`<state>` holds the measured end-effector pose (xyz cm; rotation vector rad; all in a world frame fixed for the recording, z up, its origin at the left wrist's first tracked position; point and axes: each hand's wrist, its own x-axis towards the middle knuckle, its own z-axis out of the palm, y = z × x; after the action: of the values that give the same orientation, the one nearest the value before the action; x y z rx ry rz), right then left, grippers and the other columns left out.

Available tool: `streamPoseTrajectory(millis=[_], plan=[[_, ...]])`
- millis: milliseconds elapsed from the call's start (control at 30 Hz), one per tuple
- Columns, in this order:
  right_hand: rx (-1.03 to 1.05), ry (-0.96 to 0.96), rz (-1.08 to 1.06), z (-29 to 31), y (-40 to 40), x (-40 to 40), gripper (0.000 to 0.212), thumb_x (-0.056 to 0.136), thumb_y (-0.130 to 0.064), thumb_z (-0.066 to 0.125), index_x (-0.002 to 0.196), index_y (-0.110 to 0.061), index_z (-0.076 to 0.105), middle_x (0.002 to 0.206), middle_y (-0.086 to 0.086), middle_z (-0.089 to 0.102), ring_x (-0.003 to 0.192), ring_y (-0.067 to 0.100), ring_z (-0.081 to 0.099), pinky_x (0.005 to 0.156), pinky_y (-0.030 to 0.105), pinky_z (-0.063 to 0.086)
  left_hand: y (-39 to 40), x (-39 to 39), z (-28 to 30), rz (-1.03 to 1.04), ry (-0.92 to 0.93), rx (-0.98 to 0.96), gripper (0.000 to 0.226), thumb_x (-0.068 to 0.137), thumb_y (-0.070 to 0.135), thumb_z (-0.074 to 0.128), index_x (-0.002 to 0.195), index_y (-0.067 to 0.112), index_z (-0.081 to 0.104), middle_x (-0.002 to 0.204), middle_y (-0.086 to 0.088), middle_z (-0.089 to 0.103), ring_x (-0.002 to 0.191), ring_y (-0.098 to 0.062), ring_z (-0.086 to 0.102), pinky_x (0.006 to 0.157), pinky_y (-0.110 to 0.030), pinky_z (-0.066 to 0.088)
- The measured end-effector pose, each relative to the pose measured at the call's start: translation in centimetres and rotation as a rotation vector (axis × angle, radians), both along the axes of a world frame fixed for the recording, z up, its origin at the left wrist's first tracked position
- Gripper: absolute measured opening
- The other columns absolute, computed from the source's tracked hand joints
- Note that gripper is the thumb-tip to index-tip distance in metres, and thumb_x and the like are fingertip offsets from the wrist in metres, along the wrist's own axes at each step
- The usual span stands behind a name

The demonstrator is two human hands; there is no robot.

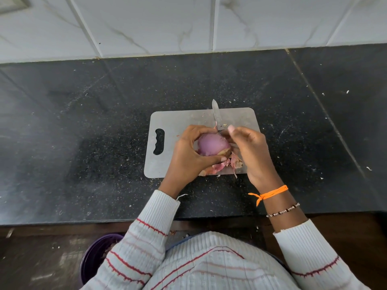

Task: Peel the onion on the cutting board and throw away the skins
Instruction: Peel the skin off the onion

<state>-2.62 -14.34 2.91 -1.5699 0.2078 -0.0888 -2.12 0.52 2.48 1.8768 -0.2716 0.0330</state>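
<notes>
A purple onion, mostly bare of skin, sits above the grey cutting board. My left hand cups it from the left, thumb under it. My right hand grips a knife whose blade points away over the board's far edge; its fingers touch the onion's right side. Loose reddish skins lie on the board under the onion, near the front edge.
The board rests on a dark speckled counter backed by white marble tiles. A purple bin stands on the floor at lower left, below the counter edge. Small scraps dot the counter.
</notes>
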Motion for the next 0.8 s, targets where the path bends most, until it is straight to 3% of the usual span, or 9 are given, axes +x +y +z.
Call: streamPoseTrajectory(millis=[33, 100, 167, 333, 400, 533, 633, 733, 800], plan=[[0.032, 0.034, 0.057, 0.2, 0.0, -0.1, 0.009, 0.080, -0.024, 0.070, 0.082, -0.015, 0.069, 0.083, 0.004, 0.070, 0.082, 0.018, 0.068, 0.076, 0.035, 0.057, 0.1, 0.1, 0.0, -0.001, -0.003, 0.001, 0.060, 0.054, 0.018, 0.089, 0.108, 0.019, 0.062, 0.108, 0.007, 0.056, 0.101, -0.002, 0.056, 0.085, -0.036, 0.054], [0.066, 0.090, 0.120, 0.2, 0.1, -0.2, 0.026, 0.069, -0.025, 0.076, 0.089, -0.011, 0.068, 0.093, 0.010, 0.070, 0.087, 0.022, 0.068, 0.071, 0.032, 0.056, 0.2, 0.1, 0.0, -0.004, -0.020, 0.010, 0.059, 0.055, 0.016, 0.089, 0.108, 0.017, 0.062, 0.108, 0.004, 0.057, 0.100, -0.003, 0.056, 0.085, -0.037, 0.054], [0.099, 0.102, 0.084, 0.3, 0.5, -0.2, 0.021, 0.072, -0.015, 0.076, 0.089, -0.010, 0.065, 0.097, 0.014, 0.068, 0.087, 0.022, 0.068, 0.064, 0.026, 0.055, 0.1, 0.1, 0.1, 0.005, -0.035, 0.016, 0.058, 0.055, 0.015, 0.089, 0.107, 0.016, 0.062, 0.107, 0.003, 0.057, 0.098, -0.001, 0.056, 0.085, -0.036, 0.054], [0.228, 0.142, -0.044, 0.6, 1.7, -0.3, 0.012, 0.077, -0.007, 0.072, 0.071, -0.013, 0.064, 0.079, 0.007, 0.067, 0.069, 0.015, 0.066, 0.050, 0.021, 0.051, -0.2, -0.1, 0.1, 0.053, -0.042, -0.009, 0.057, 0.055, 0.015, 0.089, 0.105, 0.015, 0.063, 0.105, 0.007, 0.057, 0.097, 0.001, 0.056, 0.084, -0.034, 0.054], [0.239, 0.170, -0.097, 0.4, 2.0, -0.2, 0.021, 0.077, -0.012, 0.074, 0.061, -0.016, 0.061, 0.071, 0.005, 0.066, 0.069, 0.021, 0.066, 0.052, 0.028, 0.054, -0.3, -0.2, 0.0, 0.054, -0.050, 0.000, 0.057, 0.054, 0.015, 0.089, 0.105, 0.017, 0.063, 0.105, 0.008, 0.056, 0.098, 0.001, 0.056, 0.084, -0.035, 0.054], [0.227, 0.209, -0.136, 0.5, 2.3, -0.2, 0.033, 0.078, -0.021, 0.074, 0.049, -0.020, 0.059, 0.068, 0.011, 0.063, 0.073, 0.034, 0.064, 0.068, 0.057, 0.055, -0.4, -0.4, -0.2, 0.059, -0.055, 0.006, 0.059, 0.053, 0.015, 0.090, 0.106, 0.017, 0.063, 0.106, 0.009, 0.056, 0.099, 0.002, 0.055, 0.085, -0.034, 0.054], [0.238, 0.200, -0.158, 0.4, 2.1, -0.3, 0.037, 0.081, -0.021, 0.072, 0.046, -0.018, 0.058, 0.070, 0.019, 0.056, 0.070, 0.034, 0.058, 0.069, 0.064, 0.050, -0.4, -0.6, -0.1, 0.025, -0.058, 0.016, 0.060, 0.053, 0.016, 0.090, 0.107, 0.020, 0.061, 0.108, 0.007, 0.055, 0.101, 0.003, 0.053, 0.085, -0.029, 0.053], [0.221, 0.183, -0.147, 0.3, 1.8, -0.4, 0.035, 0.085, -0.021, 0.068, 0.052, -0.017, 0.057, 0.071, 0.020, 0.056, 0.069, 0.033, 0.058, 0.067, 0.057, 0.053, -0.5, -0.7, 0.0, 0.033, -0.029, -0.012, 0.061, 0.054, 0.016, 0.089, 0.106, 0.023, 0.058, 0.109, 0.006, 0.057, 0.101, 0.004, 0.053, 0.083, -0.022, 0.051], [0.228, 0.159, -0.147, 0.4, 1.5, -0.6, 0.029, 0.090, -0.020, 0.061, 0.061, -0.015, 0.061, 0.067, 0.011, 0.061, 0.065, 0.023, 0.062, 0.055, 0.033, 0.056, -0.5, -0.6, 0.0, 0.042, 0.009, -0.050, 0.063, 0.055, 0.016, 0.089, 0.108, 0.021, 0.056, 0.110, 0.005, 0.058, 0.102, 0.004, 0.054, 0.084, -0.023, 0.052]])
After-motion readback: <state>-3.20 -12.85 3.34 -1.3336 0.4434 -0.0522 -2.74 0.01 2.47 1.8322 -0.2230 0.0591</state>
